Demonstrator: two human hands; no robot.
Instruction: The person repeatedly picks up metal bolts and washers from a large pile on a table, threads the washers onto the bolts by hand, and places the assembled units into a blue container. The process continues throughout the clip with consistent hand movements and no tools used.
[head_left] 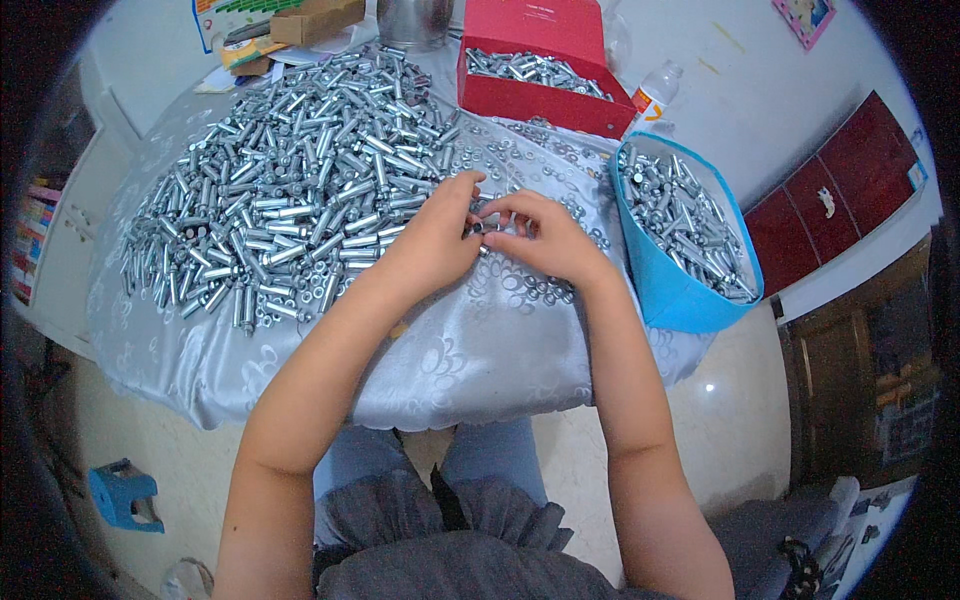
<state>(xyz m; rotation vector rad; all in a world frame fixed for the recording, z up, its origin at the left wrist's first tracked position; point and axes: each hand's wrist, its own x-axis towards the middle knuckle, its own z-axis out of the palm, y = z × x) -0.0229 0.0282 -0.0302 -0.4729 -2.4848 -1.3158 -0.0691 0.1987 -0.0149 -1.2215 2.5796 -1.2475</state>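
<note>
My left hand (440,235) and my right hand (548,238) meet over the middle of the table. Between their closed fingertips is a small silver metal bolt (477,229), mostly hidden by the fingers. Thumb and fingers of the right hand pinch at its end, while the left hand wraps it from the other side. Left of my hands spreads a large heap of silver sleeve anchor bolts (300,170). Loose washers and nuts (545,290) lie under and beside my right hand, and more nuts (320,285) sit at the heap's near edge.
A red box (545,108) with its lid up holds more bolts at the back. At the right edge stands a blue fabric bin (680,300) full of bolts, near a clear bottle (655,92). A metal pot (413,22) and cardboard box (318,20) are at the far side.
</note>
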